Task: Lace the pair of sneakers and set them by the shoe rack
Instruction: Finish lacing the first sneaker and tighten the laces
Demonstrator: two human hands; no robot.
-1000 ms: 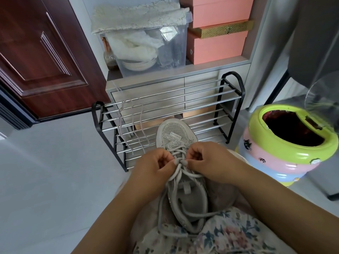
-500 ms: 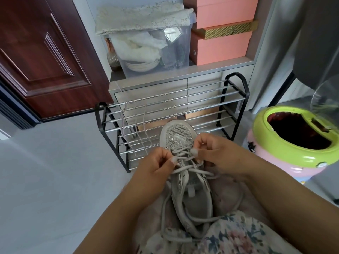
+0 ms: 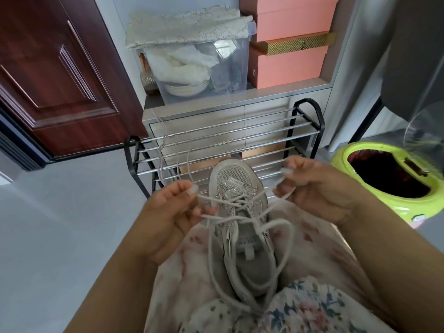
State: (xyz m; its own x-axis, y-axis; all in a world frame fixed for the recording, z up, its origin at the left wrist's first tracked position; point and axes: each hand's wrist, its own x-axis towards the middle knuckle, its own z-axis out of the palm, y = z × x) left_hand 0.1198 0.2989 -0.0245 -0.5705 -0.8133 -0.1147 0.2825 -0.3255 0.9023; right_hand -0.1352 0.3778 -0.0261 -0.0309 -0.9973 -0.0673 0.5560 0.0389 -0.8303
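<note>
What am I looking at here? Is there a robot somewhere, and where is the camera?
There is no robot: a person works with bare hands. The one camera sits on the person's head and looks forward and down, so you see the arms from above. A grey sneaker lies on the person's lap, toe pointing away. The left hand pinches one side of the lace and the right hand pinches the other, drawn apart to either side. Just beyond stands a metal shoe rack, with a loose second lace draped over its bars. Behind it are a clear bin and pink boxes; to the right, a green-rimmed tub.
</note>
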